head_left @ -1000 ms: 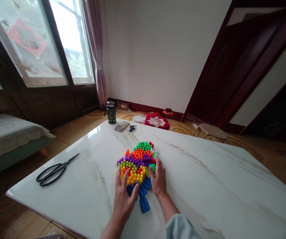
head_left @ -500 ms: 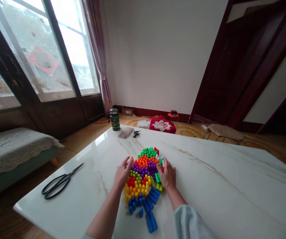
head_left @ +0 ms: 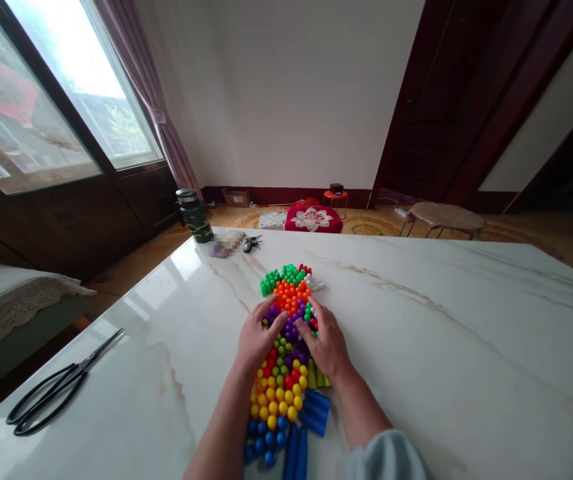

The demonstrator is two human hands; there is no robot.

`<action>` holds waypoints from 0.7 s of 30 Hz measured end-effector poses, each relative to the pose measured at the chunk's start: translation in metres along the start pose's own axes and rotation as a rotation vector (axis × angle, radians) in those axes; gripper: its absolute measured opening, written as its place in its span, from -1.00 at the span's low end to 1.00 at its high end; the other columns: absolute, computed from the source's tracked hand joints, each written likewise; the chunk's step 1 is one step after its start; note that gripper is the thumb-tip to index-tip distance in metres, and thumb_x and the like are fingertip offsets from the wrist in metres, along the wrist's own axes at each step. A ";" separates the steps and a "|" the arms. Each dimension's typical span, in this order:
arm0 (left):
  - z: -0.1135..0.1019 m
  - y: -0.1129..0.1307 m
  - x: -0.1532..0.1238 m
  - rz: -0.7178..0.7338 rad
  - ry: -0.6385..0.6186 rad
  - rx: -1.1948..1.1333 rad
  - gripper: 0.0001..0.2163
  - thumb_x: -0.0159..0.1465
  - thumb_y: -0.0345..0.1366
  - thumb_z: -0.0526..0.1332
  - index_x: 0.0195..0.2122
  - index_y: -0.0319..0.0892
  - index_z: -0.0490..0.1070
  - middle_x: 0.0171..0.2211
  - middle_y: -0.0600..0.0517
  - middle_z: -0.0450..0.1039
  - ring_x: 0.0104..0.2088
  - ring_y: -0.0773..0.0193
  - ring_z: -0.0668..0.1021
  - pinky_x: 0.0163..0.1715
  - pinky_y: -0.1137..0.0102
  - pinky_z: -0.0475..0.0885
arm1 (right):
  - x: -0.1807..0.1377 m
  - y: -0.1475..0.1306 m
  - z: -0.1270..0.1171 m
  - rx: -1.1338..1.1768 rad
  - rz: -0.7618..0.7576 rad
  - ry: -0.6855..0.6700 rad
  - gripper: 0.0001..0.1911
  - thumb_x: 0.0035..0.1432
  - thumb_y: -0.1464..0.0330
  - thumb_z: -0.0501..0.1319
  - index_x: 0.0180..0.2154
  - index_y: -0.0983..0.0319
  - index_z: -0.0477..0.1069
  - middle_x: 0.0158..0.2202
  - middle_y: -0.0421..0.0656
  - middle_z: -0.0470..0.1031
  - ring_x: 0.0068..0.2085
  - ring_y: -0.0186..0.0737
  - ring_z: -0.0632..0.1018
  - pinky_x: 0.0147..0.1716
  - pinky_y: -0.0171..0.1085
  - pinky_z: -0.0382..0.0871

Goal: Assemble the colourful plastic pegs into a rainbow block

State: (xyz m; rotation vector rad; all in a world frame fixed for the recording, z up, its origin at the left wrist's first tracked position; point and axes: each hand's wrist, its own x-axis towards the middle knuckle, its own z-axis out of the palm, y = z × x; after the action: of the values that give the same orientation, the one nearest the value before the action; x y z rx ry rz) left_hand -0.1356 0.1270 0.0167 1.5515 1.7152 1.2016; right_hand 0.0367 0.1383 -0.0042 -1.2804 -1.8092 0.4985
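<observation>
A long cluster of small round-headed plastic pegs [head_left: 275, 395] runs along the table, mostly standing, in green, orange, purple, yellow, red and blue bands. My left hand [head_left: 259, 335] rests against its left side at the purple band, thumb apart from the fingers. On the opposite side my right hand [head_left: 327, 339] reaches to the purple and green pegs, thumb towards the middle and fingers extended. Both hands partly hide the purple band. Beside my right wrist, blue pegs [head_left: 315, 412] lie on their sides, with lime-green ones [head_left: 319, 377] above them.
Black-handled scissors [head_left: 61, 387] lie on the white marbled table [head_left: 441, 347] at the left. At its far edge are a camouflage flask [head_left: 195, 217], a blurred-out item [head_left: 226, 244] and keys [head_left: 251, 244]. A stool [head_left: 444, 217] stands beyond.
My hands have come closer together across the purple band, hiding more of it. The camera has tilted down and nearer, so scissors and flask appear shifted left.
</observation>
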 end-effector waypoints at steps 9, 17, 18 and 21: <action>0.060 0.037 -0.010 0.101 -0.078 -0.012 -0.63 0.19 -0.11 0.25 0.01 -0.08 0.49 0.01 -0.05 0.47 0.04 0.07 0.48 0.10 0.18 0.35 | -0.022 0.028 -0.048 0.003 0.077 0.082 -0.38 0.16 0.13 0.19 0.22 0.18 0.19 0.16 -0.02 0.34 0.17 0.00 0.37 0.16 0.03 0.28; 0.086 0.054 -0.008 0.139 -0.186 -0.360 -0.67 0.15 -0.20 0.28 -0.04 -0.11 0.51 0.16 -0.10 0.34 0.02 0.07 0.51 0.03 0.22 0.42 | -0.018 0.020 -0.075 0.287 0.075 0.219 -0.43 0.12 0.25 0.21 0.17 0.16 0.25 0.18 -0.06 0.33 0.18 -0.06 0.37 0.18 -0.07 0.27; 0.084 0.055 -0.008 0.125 -0.225 -0.455 -0.64 0.18 -0.16 0.27 -0.01 -0.13 0.49 0.18 -0.12 0.31 -0.03 0.09 0.54 -0.03 0.25 0.46 | -0.017 0.019 -0.078 0.346 0.072 0.211 -0.45 0.13 0.25 0.21 0.16 0.16 0.26 0.18 -0.06 0.34 0.17 -0.06 0.38 0.17 -0.08 0.28; 0.070 0.057 0.000 0.113 -0.303 -0.577 -0.56 0.26 -0.07 0.18 0.12 -0.12 0.38 0.12 -0.14 0.40 -0.10 0.12 0.58 -0.10 0.27 0.47 | -0.017 0.023 -0.086 0.488 0.103 0.196 -0.47 0.17 0.19 0.19 0.16 0.17 0.26 0.14 -0.04 0.40 0.13 -0.05 0.43 0.14 -0.07 0.30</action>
State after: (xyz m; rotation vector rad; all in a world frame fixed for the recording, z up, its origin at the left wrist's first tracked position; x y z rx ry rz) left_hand -0.0485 0.1417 0.0340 1.3878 0.9830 1.2904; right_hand 0.1220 0.1200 0.0211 -1.0413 -1.3540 0.7870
